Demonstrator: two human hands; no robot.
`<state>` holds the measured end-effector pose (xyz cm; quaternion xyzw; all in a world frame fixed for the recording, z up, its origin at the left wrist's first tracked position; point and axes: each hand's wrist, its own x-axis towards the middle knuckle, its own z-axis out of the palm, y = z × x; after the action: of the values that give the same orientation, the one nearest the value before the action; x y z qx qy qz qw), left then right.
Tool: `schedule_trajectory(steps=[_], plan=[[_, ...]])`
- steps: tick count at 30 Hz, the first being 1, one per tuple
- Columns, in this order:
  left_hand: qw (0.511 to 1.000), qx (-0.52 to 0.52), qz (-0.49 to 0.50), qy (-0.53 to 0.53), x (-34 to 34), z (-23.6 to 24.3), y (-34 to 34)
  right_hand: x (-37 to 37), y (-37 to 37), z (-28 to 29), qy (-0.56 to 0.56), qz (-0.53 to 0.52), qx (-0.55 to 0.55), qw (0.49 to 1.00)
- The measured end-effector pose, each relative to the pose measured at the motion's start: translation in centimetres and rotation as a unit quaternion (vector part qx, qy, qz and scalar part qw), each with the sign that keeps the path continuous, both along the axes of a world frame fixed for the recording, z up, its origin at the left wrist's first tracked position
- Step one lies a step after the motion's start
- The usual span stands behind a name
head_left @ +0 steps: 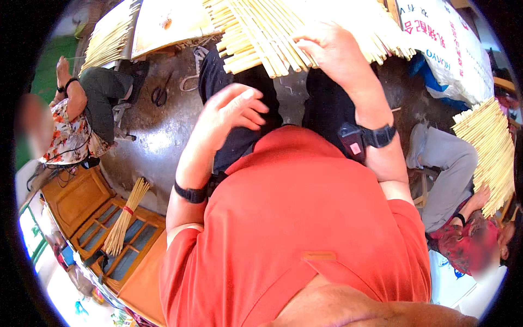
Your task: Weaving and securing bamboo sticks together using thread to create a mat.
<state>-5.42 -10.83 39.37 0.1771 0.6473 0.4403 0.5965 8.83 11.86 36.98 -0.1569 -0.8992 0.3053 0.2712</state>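
Note:
A pile of long, pale, thin sticks (261, 38) lies fanned on a bright surface before my knees, several ends jutting over the near edge. Over the right part of these sticks is my right hand (332, 49), its fingers bent and drawn together; strong glare hides what is between them. My left hand (237, 111) hovers above my lap, short of the stick ends, somewhat blurred. Its fingers are loosely curved and apart, holding nothing.
A co-worker (71, 120) sits at the left by another stick pile (109, 38). At the right, another person (468, 234) has a hand on a stack of sticks (485, 152). A tied stick bundle (126, 218) lies on a wooden panel (76, 196). A white printed sack (452, 54) stands right.

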Motion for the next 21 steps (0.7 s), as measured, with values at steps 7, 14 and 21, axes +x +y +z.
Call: schedule_trajectory(steps=[7,14,21], plan=[[0.922,0.195,0.226,-0.248,1.4,-6.0,6.4,-2.6,0.7,-0.9,-0.007,0.016,-0.018,1.0],[0.884,0.189,0.364,-0.224,-2.6,-8.2,10.8,-5.7,0.9,-4.5,-0.104,0.026,-0.013,0.994],[0.871,0.148,0.421,-0.205,-8.8,-15.1,10.7,-5.0,-1.6,-6.5,-0.159,0.107,-0.003,0.981]])
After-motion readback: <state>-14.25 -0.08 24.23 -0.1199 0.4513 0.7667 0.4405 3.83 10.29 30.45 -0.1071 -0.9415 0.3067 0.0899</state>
